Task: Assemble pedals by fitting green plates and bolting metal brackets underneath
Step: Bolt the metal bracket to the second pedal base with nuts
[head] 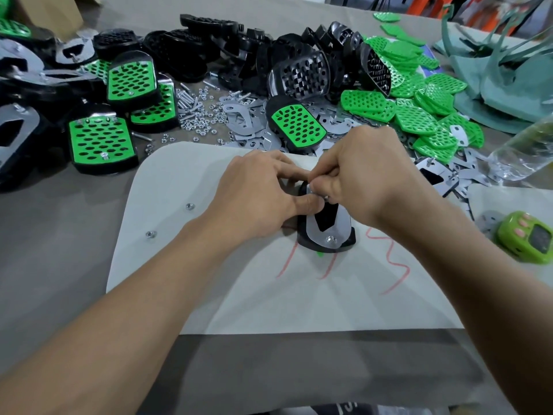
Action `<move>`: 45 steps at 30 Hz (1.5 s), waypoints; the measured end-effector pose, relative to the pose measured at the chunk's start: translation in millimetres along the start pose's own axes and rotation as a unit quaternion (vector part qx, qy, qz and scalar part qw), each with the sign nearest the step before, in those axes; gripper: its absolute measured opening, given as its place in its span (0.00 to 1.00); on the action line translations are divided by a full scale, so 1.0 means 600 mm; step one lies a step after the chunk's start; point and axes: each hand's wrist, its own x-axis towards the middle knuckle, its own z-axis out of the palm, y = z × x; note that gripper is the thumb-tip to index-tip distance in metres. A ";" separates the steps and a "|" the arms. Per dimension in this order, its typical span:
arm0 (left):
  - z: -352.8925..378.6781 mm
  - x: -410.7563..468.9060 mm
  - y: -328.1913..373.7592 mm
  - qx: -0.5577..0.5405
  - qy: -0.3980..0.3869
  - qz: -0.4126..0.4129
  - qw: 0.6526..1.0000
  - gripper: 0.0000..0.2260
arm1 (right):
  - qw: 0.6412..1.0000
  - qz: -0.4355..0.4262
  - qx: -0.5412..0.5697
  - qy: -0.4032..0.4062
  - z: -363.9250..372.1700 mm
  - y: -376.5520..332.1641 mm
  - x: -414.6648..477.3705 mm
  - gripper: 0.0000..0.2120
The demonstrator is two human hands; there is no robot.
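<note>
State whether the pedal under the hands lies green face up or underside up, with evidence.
Underside up: the pedal shows its metal bracket and a nut on top; the green plate barely peeks out beneath.

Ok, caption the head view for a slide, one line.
Left hand grips an upturned pedal on a white board while the right hand pinches a small metal part at its bracket's far end.

Holding a pedal on the sheet at near centre, left hand at its left, right hand at its right. Facing finished pedals piled far left, plates heaped far right, bolts and brackets lying between, two nuts sitting on the sheet's left.
</note>
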 end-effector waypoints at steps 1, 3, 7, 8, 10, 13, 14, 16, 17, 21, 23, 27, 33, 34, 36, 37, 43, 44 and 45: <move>0.000 0.000 0.000 -0.001 0.000 0.000 1.000 0.15 | 1.000 0.008 0.003 0.014 0.004 0.000 -0.005 0.06; -0.001 -0.001 0.001 -0.005 -0.001 -0.001 1.000 0.15 | 0.999 0.033 0.024 0.033 0.010 0.001 -0.010 0.05; -0.002 -0.002 0.001 -0.002 -0.001 -0.005 1.000 0.15 | 0.998 0.056 0.017 0.017 0.006 -0.002 0.002 0.06; -0.002 -0.002 0.001 0.001 -0.001 0.000 1.000 0.14 | 0.998 0.056 0.011 0.005 0.003 -0.003 0.006 0.08; -0.004 -0.003 0.002 0.004 -0.004 0.009 1.000 0.13 | 0.999 0.045 0.002 -0.023 -0.008 -0.005 0.013 0.12; -0.004 -0.002 0.001 -0.010 -0.006 0.002 1.000 0.13 | 0.996 0.001 -0.055 -0.067 -0.014 -0.012 0.024 0.14; -0.004 -0.002 0.001 -0.012 -0.006 -0.003 1.000 0.12 | 0.994 -0.013 -0.074 -0.082 -0.013 -0.016 0.026 0.15; -0.003 -0.002 0.001 -0.009 -0.005 -0.006 1.000 0.10 | 0.989 -0.033 -0.097 -0.105 -0.012 -0.021 0.027 0.18; -0.002 -0.002 0.001 -0.005 -0.006 -0.003 1.000 0.10 | 0.986 -0.045 -0.121 -0.110 -0.011 -0.023 0.026 0.20; -0.003 0.000 0.000 0.003 -0.003 0.007 1.000 0.09 | 0.970 -0.098 -0.201 -0.096 -0.003 -0.025 0.016 0.21; -0.003 0.000 0.001 0.012 -0.005 0.013 1.000 0.10 | 0.971 -0.107 -0.200 -0.074 -0.004 -0.020 0.009 0.17; -0.004 0.000 0.002 0.025 -0.003 0.011 1.000 0.17 | 0.992 -0.081 -0.072 -0.059 -0.029 0.002 0.017 0.11; -0.002 0.000 0.002 0.016 -0.006 0.005 1.000 0.16 | 0.996 -0.040 -0.015 -0.083 -0.019 0.006 0.018 0.06; -0.002 -0.001 0.002 0.012 -0.005 0.004 1.000 0.15 | 0.995 -0.043 -0.033 -0.078 -0.016 0.005 0.019 0.04; -0.003 -0.002 0.005 0.004 -0.005 0.005 1.000 0.12 | 0.993 -0.050 -0.079 -0.072 -0.011 0.004 0.022 0.11; -0.003 -0.003 0.006 0.001 -0.007 0.006 1.000 0.12 | 0.992 -0.051 -0.089 -0.072 -0.010 0.002 0.022 0.14; -0.003 -0.001 0.003 0.015 -0.005 0.003 1.000 0.15 | 0.995 -0.028 -0.061 -0.077 -0.006 0.009 0.031 0.21; -0.003 0.000 0.003 0.016 -0.006 0.000 1.000 0.16 | 0.996 -0.028 -0.054 -0.070 -0.006 0.010 0.031 0.19; -0.002 0.000 0.003 0.015 -0.005 -0.004 1.000 0.16 | 0.997 -0.027 -0.044 -0.058 -0.007 0.011 0.030 0.16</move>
